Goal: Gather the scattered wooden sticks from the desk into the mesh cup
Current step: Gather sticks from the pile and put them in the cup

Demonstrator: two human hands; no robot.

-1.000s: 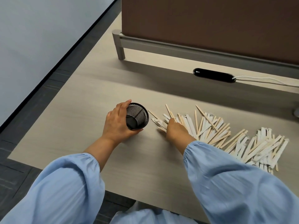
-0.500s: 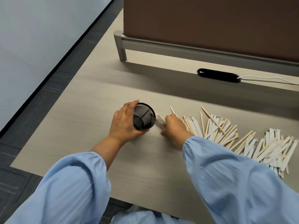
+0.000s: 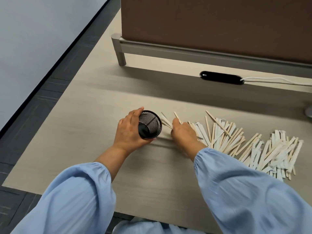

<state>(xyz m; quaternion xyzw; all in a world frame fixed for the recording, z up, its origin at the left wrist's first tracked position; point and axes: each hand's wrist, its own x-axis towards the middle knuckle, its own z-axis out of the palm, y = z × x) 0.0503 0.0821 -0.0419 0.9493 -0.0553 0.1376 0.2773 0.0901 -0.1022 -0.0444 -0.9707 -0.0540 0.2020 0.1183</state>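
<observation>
Closest to you are your two light blue sleeves (image 3: 253, 196), puffed and gathered at the cuffs, reaching out over the pale wood-grain desk (image 3: 81, 132). Your left hand (image 3: 130, 132) is wrapped around the black mesh cup (image 3: 149, 124), fingers curled on its far-left side and thumb under the near side, so it's got a firm hold. The cup looks tipped a bit toward you and to the right, mouth open, and I can't make out any sticks inside it.

Just beside the cup, your right hand (image 3: 183, 133) is down on the desk with its fingers pinched around a few wooden sticks (image 3: 166, 122), the tips poking out toward the cup's rim. A bit blurry there, so I can't tell how many you've got.

The rest of the scattered sticks (image 3: 244, 141) fan out to the right of that hand in a long messy pile, some overlapping.

Further back there's a black oval cable port (image 3: 221, 77) with a white cable (image 3: 276, 81) running off right, then the grey rail (image 3: 185, 51) of a brown divider panel (image 3: 211, 22).
</observation>
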